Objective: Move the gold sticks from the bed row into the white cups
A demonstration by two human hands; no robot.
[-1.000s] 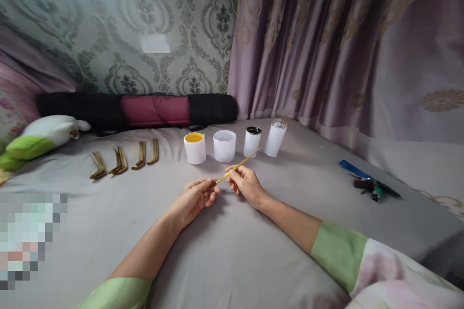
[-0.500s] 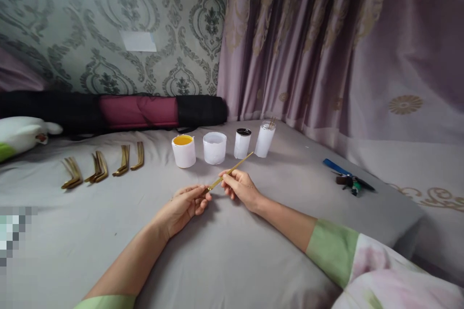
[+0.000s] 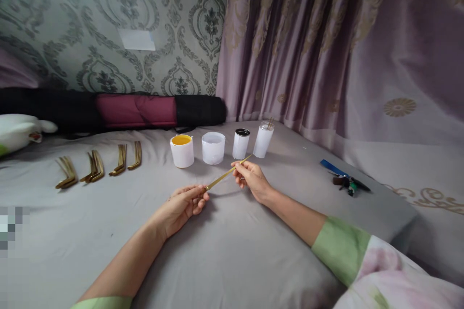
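Gold-toned brush slants above grey sheet. We find left hand grasping its lower end, right hand pinching its shaft near the upper tip. Beyond, we record four white-sided containers; farther back, a black-and-maroon roll.

Slim stick you hold: smooth, gold-toned, faint sheen; wood or metal cannot be told. Bent strips to your left: same gold tone, glossy on the curves, metallic-looking. Bedsheet under your arms: matt cloth, softly creased. White pots ahead of you: matt, paper-like sides. Tall jar: similar matt white side, clear shiny rim. Your sleeve: matt cloth. Curtain: satiny cloth. Blue handle: smooth, plastic-looking.
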